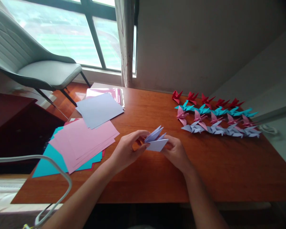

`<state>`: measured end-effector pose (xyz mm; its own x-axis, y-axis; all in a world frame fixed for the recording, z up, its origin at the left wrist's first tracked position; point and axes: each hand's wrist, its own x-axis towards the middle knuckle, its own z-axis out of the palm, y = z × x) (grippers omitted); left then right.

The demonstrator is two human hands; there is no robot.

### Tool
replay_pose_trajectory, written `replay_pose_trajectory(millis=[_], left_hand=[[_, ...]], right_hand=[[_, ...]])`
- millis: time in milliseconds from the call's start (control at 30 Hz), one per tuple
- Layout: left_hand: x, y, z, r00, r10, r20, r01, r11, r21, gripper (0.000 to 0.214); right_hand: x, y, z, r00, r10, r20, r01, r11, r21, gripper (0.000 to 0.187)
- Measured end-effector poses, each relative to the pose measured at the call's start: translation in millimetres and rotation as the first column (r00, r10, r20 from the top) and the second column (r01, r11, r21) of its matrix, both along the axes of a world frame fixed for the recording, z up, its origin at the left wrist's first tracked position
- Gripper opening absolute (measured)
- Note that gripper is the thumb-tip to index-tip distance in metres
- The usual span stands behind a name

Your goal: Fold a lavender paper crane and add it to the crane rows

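Observation:
A pale lavender origami crane [157,144] is held between both hands above the middle of the table, its folded points standing up. My left hand [130,144] pinches its left end between thumb and fingers. On the other side, my right hand [177,152] grips the right end, with some fingertips hidden behind the paper. To the right stand rows of folded paper cranes: red cranes [206,100] at the back, then turquoise cranes [202,109], pink cranes [200,119] and lavender cranes [215,128] nearest me.
On the table's left lie pink sheets [85,140] over turquoise sheets [52,159], with lavender sheets [101,109] behind, partly over a clear-wrapped packet [116,95]. A white cable [68,183] loops at the lower left. Beyond the wooden table [145,108] are a chair [50,71] and a curtained window.

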<state>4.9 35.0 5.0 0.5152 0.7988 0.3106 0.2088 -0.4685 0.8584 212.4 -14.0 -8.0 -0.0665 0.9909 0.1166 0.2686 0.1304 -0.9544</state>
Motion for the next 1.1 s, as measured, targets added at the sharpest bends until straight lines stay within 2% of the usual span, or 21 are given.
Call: replay_pose_trajectory(millis=[200,267,367,467,600,767,900,967,1100], left_hand=[[1.8,0.7,-4.6,0.988,0.077,0.135,-0.047,0.975,-0.217,0.035],[2.0,1.1,-5.7,0.983,0.094,0.155,-0.049,0.962,-0.269,0.035],[2.3,1.3,-7.2,0.98,0.088,0.18,-0.028,0.949,-0.313,0.031],[2.5,0.8,-7.9,0.982,0.061,0.178,0.006,0.936,-0.351,0.026],[2.9,0.8,-6.4,0.974,0.012,0.226,0.095,0.885,-0.456,0.03],[4.8,1.9,-1.1,0.946,-0.026,0.323,0.227,0.765,-0.602,0.036],[8.5,0.7,1.2,0.93,-0.063,0.361,0.302,0.689,-0.659,0.035],[9.9,-0.2,0.2,0.931,-0.066,0.36,0.305,0.683,-0.664,0.031],[9.4,-0.5,-2.0,0.942,-0.001,0.336,0.232,0.725,-0.648,0.023]], right_hand=[[0.5,-2.1,-9.7,0.977,-0.041,-0.211,0.036,0.999,-0.027,0.043],[0.1,-2.2,-9.4,0.977,-0.017,-0.21,0.014,1.0,-0.019,0.053],[-1.4,-1.6,-8.0,0.992,-0.023,-0.124,0.022,1.0,-0.007,0.065],[-3.1,-0.6,-7.2,0.997,-0.075,-0.02,0.075,0.997,0.014,0.053],[-4.0,0.1,-6.4,0.995,-0.103,0.009,0.103,0.995,0.016,0.033],[-4.6,-1.1,-4.0,0.989,-0.117,-0.092,0.116,0.993,-0.013,0.026],[-5.0,-2.2,-3.5,0.97,-0.111,-0.215,0.105,0.994,-0.04,0.02],[-5.0,-2.2,-3.4,0.968,-0.102,-0.229,0.095,0.995,-0.039,0.017],[-5.6,-1.3,-0.7,0.984,-0.088,-0.152,0.088,0.996,-0.008,0.014]])
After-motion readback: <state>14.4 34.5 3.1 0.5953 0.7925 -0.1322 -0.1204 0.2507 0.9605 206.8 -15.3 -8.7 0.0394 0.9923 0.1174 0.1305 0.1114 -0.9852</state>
